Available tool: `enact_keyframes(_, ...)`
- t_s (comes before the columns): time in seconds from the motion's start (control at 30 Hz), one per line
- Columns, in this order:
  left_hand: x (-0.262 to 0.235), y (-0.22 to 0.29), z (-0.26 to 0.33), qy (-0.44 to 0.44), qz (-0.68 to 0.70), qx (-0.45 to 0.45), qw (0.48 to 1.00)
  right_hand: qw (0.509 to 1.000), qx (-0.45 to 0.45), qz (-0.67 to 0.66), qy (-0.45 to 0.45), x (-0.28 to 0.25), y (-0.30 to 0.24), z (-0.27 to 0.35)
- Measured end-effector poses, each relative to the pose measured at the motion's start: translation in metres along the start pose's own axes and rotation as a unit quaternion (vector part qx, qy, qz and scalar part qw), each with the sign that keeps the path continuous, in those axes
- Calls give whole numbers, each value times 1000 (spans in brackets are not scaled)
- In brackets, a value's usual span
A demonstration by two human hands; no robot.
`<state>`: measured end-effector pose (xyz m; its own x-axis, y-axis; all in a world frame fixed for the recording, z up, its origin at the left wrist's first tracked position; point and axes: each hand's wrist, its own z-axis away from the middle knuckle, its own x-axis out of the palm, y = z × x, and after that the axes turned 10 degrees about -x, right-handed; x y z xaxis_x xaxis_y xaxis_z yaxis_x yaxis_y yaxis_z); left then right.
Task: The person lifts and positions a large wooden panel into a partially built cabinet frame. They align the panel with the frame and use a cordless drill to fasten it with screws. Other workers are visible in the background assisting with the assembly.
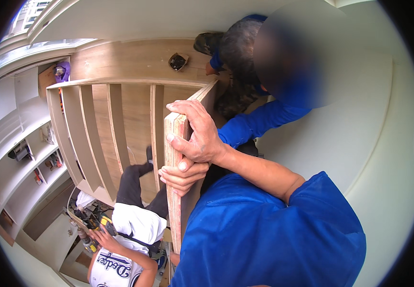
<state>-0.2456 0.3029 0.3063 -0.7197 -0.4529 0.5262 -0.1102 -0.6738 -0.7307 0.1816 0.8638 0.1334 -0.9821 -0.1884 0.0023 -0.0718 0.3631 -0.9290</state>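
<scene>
My right hand (195, 131) is closed over the upper end of a thick layered wooden panel (172, 215), its fingers and thumb around the edge. Just below, another hand (185, 177) wraps the same edge. Its wrist is hidden behind mine, and it appears to belong to the co-worker in the blue sleeve (264, 122). Low down, a bit of skin shows beside the panel, probably my left hand (174, 259); its fingers are hidden. The panel forms one side of a wooden frame (116, 129) with several parallel slats, which lies beyond my hands.
A second person (121, 268) in a white top reaches toward a yellow cordless drill (106, 225) at lower left. White shelves (11, 165) holding tools line the left wall. A small dark object (178, 61) lies on the far wooden surface. A pale wall (374, 143) borders the right.
</scene>
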Motion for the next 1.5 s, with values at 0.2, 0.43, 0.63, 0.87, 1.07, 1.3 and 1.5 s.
enact_keyframes(0.2,-129,62,180,-368,699,-52,611,1000,3,-9,-17,-5,-1,4)
enact_keyframes(0.43,-176,94,240,-362,760,-139,522,997,36,-40,-47,-15,-11,22)
enact_keyframes(0.63,-177,144,244,-341,780,-160,499,992,70,-72,-80,-20,-27,48)
enact_keyframes(0.87,-174,137,237,-355,775,-142,503,980,-113,0,-162,-13,-130,102)
enact_keyframes(1.07,-170,123,243,-330,794,-161,484,831,-388,82,-390,78,-163,218)
enact_keyframes(1.3,-164,142,248,-315,799,-162,487,758,-439,204,-437,99,-139,239)
enact_keyframes(1.5,-149,137,252,-319,801,-78,500,767,-480,191,-381,101,-128,244)
